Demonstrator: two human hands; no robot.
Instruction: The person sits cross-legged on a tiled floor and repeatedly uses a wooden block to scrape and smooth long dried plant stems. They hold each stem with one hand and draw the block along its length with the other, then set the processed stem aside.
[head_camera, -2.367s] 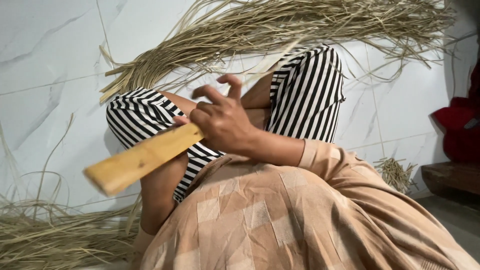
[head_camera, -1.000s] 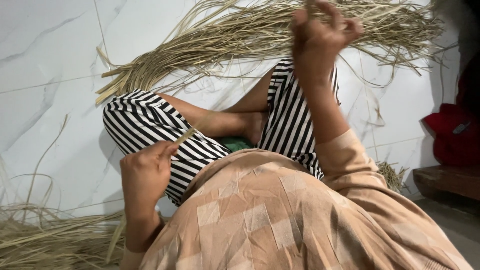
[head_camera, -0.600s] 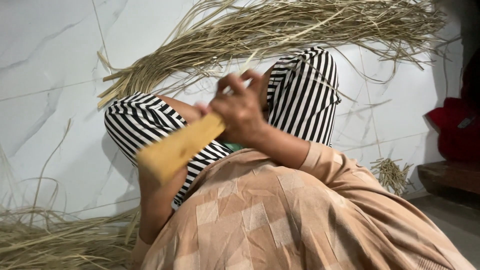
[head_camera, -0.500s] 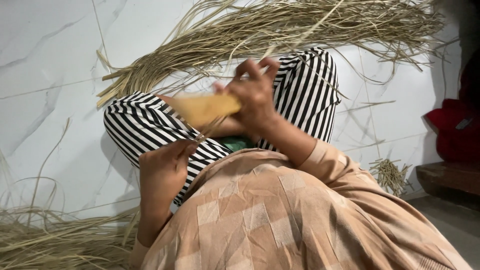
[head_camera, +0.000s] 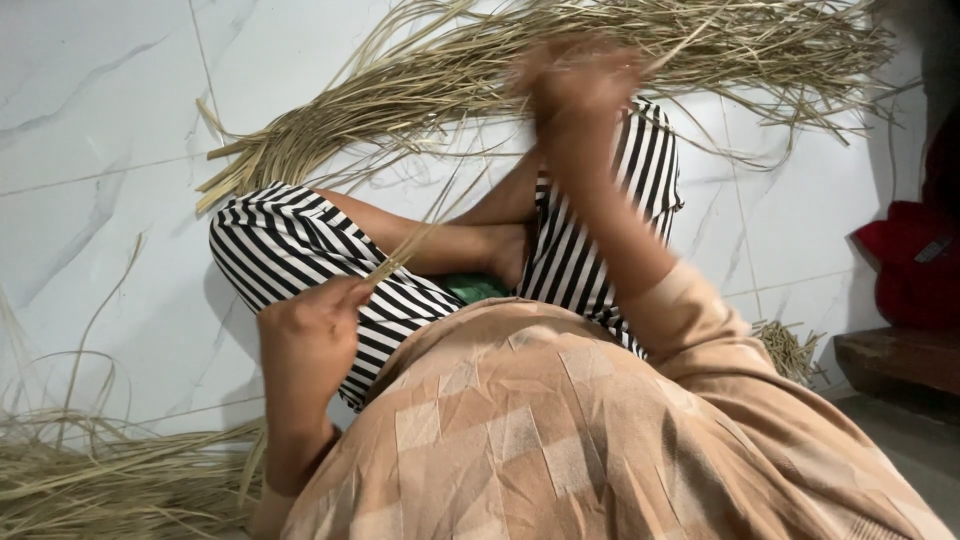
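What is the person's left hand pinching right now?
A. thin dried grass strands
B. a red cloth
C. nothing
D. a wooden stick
A: the left hand pinches thin dried grass strands that run up toward the blurred, raised right hand.

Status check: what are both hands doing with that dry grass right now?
Left hand pinching a grass strip at its lower end. Right hand raised, blurred, grip unclear. Nothing blocking.

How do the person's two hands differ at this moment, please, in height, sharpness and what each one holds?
The left hand sits low by the striped knee and looks sharp, while the right hand is raised high and smeared by motion. The left hand pinches the end of a dry grass strand; what the right hand grips is too blurred to tell. Both are bare and lie along that same strand's line.
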